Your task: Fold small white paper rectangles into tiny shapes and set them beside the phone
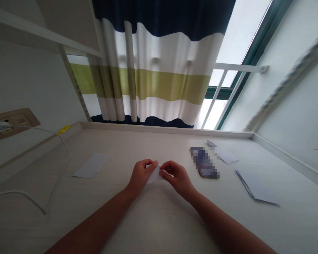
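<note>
A small piece of white paper (154,177) is held up between both hands over the middle of the pale wooden desk (153,222). My left hand (141,174) grips its left side, thumb on top. My right hand (178,176) pinches its upper right edge with thumb and forefinger, the other fingers curled. The paper looks folded, with a pointed top, though the fingers cover part of it. Apart from the hands, a flat white sheet (92,165) lies to the left.
On the right are a blurred-out phone-like object (204,163), a loose paper (228,156), a small folded piece (211,143) and a stack of folded paper (258,187). A white cable (66,165) runs from the wall socket (13,123) across the left. A raised rim (164,129) borders the back.
</note>
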Motion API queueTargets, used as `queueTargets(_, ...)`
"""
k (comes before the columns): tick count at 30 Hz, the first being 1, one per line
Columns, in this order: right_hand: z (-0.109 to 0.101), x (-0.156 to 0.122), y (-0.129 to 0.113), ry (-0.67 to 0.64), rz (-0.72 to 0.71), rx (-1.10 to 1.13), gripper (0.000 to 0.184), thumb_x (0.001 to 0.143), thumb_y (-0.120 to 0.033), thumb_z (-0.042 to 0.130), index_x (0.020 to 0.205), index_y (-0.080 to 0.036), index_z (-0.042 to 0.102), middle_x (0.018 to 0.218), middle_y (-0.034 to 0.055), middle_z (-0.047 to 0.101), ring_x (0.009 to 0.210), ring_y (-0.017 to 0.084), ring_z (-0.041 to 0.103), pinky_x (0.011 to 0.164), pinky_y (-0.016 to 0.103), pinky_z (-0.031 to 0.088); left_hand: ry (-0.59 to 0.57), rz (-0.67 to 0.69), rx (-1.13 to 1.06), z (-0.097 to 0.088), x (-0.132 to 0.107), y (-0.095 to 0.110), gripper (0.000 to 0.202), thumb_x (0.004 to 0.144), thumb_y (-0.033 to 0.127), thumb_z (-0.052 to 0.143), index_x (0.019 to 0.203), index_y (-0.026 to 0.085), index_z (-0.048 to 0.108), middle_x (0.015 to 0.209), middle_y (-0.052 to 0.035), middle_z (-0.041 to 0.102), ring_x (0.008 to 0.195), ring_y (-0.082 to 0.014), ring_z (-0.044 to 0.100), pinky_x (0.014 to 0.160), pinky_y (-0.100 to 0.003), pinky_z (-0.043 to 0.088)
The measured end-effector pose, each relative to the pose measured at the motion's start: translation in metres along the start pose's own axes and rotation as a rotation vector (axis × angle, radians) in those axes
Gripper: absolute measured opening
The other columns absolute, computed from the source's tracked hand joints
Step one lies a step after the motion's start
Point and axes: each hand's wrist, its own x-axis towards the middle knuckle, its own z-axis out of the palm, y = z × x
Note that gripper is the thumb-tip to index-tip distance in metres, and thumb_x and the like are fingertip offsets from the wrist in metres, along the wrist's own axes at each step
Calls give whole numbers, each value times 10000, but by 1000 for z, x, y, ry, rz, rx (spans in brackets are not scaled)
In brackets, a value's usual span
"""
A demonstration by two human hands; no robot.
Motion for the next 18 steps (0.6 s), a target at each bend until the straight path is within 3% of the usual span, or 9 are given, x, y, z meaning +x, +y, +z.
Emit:
queueTargets(3, -1, 1, -1, 10, 15, 12, 100, 651, -201, 633, 732, -168, 583, 660, -15, 544, 620, 108, 503, 604, 247, 431, -24, -28, -52, 0, 0, -1, 308, 635, 430, 599, 564, 130, 588, 494, 37, 484, 467, -89, 420, 450, -206, 327)
queueTargets(7, -3, 3, 0, 50, 33, 96, 126, 637, -229, 650, 721, -171, 576, 706, 5, 582, 668, 130, 539, 642, 268, 444, -134, -56, -206, 3, -1, -3, 278, 626, 357, 649, 791, 138, 606, 660, 10, 579, 589, -119, 529, 531, -221, 431)
queueTargets(10, -4, 5, 3, 91, 24, 134, 142, 622, -235, 663, 713, -173, 574, 700, 1, 579, 655, 127, 531, 638, 266, 436, -188, -87, -315, 6, -3, -2, 363, 600, 289, 689, 907, 162, 540, 725, 14, 579, 677, -137, 565, 627, -282, 503)
queueTargets(13, -5, 6, 6, 120, 7, 133, 142, 614, -222, 669, 711, -174, 578, 668, -12, 557, 619, 112, 501, 604, 250, 413, -193, -90, -333, 7, -4, 0, 420, 596, 266, 698, 948, 170, 492, 708, 22, 576, 677, -132, 568, 665, -327, 525)
queueTargets(18, -5, 6, 4, 99, 48, 210, 173, 604, -243, 683, 700, -181, 554, 599, -45, 485, 559, 92, 449, 539, 228, 379, -176, -29, -259, 6, -3, 0, 376, 617, 235, 668, 934, 161, 480, 736, 2, 585, 671, -134, 570, 643, -307, 518)
